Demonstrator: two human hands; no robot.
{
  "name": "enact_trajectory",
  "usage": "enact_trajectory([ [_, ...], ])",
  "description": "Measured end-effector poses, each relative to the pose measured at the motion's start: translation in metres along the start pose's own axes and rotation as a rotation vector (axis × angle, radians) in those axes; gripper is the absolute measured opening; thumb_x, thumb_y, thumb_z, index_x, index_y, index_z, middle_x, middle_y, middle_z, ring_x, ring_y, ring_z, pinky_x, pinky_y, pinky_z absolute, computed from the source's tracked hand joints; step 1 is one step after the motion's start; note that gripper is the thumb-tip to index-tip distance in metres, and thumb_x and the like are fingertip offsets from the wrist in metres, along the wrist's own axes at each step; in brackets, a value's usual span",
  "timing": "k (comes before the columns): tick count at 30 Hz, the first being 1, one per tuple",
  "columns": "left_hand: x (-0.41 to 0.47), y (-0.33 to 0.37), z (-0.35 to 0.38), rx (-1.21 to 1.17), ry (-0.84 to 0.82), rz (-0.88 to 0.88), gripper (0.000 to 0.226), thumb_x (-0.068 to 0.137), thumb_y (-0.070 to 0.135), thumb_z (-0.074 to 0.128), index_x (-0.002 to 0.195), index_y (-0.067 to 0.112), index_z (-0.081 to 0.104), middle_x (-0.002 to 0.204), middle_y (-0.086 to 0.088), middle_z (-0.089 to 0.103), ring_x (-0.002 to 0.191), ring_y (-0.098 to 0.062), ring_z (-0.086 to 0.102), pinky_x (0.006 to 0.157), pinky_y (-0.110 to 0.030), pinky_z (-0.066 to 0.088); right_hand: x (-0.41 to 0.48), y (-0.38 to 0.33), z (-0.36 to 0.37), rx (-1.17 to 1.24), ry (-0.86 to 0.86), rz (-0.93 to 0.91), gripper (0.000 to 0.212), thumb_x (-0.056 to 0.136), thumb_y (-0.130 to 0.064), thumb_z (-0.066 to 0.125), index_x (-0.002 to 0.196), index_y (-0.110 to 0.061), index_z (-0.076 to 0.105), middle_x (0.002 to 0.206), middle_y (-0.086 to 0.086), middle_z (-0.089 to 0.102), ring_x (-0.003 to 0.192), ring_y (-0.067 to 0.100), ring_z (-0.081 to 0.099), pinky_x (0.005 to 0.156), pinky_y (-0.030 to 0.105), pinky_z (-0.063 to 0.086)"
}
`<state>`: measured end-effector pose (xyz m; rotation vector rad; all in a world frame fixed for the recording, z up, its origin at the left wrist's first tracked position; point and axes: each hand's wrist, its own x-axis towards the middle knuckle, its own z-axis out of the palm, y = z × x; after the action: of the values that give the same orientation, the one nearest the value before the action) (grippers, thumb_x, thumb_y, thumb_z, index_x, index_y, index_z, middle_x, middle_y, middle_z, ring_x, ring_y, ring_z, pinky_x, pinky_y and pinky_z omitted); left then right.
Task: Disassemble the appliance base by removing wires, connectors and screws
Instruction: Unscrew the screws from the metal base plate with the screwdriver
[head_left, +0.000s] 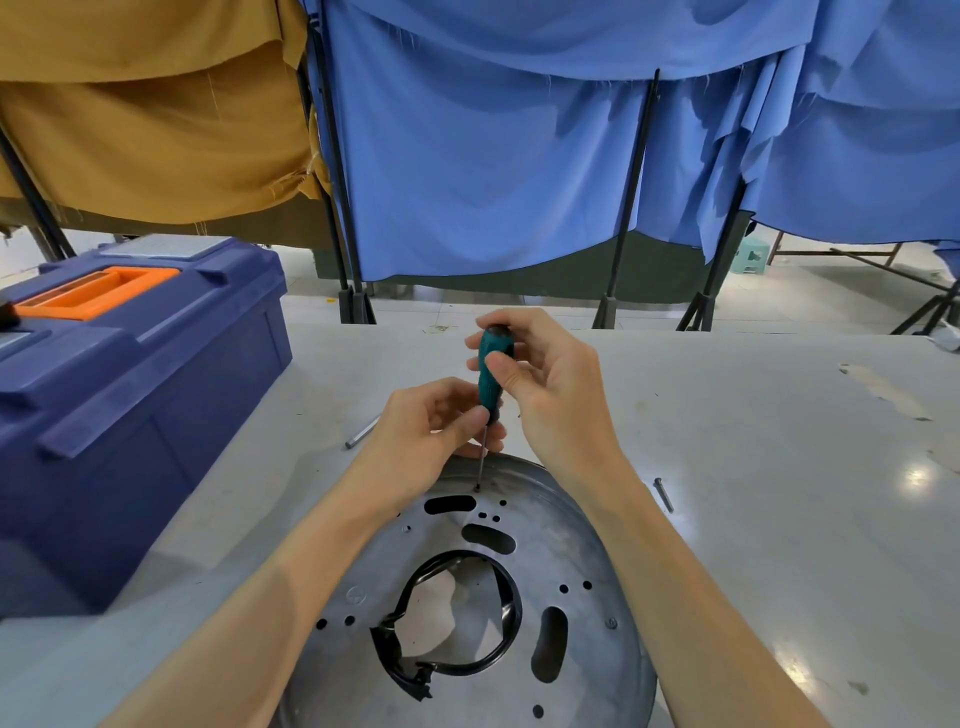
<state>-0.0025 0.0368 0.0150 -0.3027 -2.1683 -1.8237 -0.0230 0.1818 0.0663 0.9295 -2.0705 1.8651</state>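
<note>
Appliance base (566, 556) lies beneath left hand (441, 431) pinching screwdriver (490, 376).

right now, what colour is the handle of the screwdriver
The screwdriver handle is teal with a black cap, clearest in the head view.

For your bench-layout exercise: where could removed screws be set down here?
Bare table right of the loose bolt, and the strip beyond the screwdriver. Crowded: between toolbox and metal base, where the rod lies.

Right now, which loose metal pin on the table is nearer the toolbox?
The left pin, between toolbox and metal base; the right pin lies right of the base.
</note>
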Motion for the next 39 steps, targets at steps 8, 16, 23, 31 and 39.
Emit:
enact_trajectory([
  [8, -0.0004, 0.0012, 0.0022, -0.037, -0.038, -0.038, 0.02, 0.095, 0.02, 0.05, 0.099, 0.014, 0.068, 0.086, -0.006, 0.076, 0.084, -0.023, 0.073, 0.076, -0.03, 0.058, 0.0009, 0.0012, -0.001, -0.05, 0.037, 0.017, 0.039, 0.084, 0.0, 0.068, 0.115, -0.023, 0.064, 0.099, -0.005, 0.066, 0.09, 0.009, 0.063, 0.085, 0.028, 0.054],
  [16, -0.0009, 0.0028, 0.0, 0.035, -0.029, -0.008, 0.03, 0.083, 0.032, 0.065, 0.107, 0.015, 0.062, 0.084, -0.001, 0.074, 0.081, -0.022, 0.073, 0.077, -0.031, 0.059, 0.0012, 0.0022, 0.0011, -0.127, 0.047, -0.019, 0.037, 0.083, -0.01, 0.073, 0.117, -0.022, 0.066, 0.103, -0.002, 0.061, 0.087, 0.007, 0.058, 0.078, 0.015, 0.05],
  [23, -0.0012, 0.0026, -0.0001, 0.05, 0.018, -0.013, 0.027, 0.082, 0.025, 0.07, 0.103, 0.01, 0.061, 0.082, -0.006, 0.073, 0.078, -0.025, 0.073, 0.073, -0.031, 0.059, -0.0004, 0.0, 0.0022, -0.079, 0.005, -0.034, 0.029, 0.087, -0.01, 0.069, 0.111, -0.025, 0.065, 0.106, -0.002, 0.063, 0.095, 0.013, 0.062, 0.088, 0.031, 0.053],
  [31, -0.001, 0.0004, 0.001, -0.021, -0.02, -0.051, 0.011, 0.091, 0.011, 0.062, 0.101, 0.009, 0.064, 0.082, -0.01, 0.075, 0.08, -0.027, 0.073, 0.076, -0.034, 0.058, 0.0032, 0.0032, -0.0019, -0.045, 0.036, -0.006, 0.031, 0.088, -0.001, 0.063, 0.114, -0.019, 0.065, 0.096, -0.01, 0.066, 0.091, 0.004, 0.063, 0.083, 0.02, 0.053],
  [39, -0.0015, 0.0026, 0.0011, -0.001, -0.026, -0.01, 0.017, 0.09, 0.016, 0.062, 0.106, 0.02, 0.064, 0.083, -0.006, 0.075, 0.082, -0.025, 0.073, 0.076, -0.034, 0.059, 0.0013, 0.0047, -0.0008, -0.04, 0.024, 0.002, 0.037, 0.087, -0.004, 0.067, 0.118, -0.023, 0.059, 0.099, -0.002, 0.07, 0.091, 0.011, 0.066, 0.075, 0.017, 0.053],
])
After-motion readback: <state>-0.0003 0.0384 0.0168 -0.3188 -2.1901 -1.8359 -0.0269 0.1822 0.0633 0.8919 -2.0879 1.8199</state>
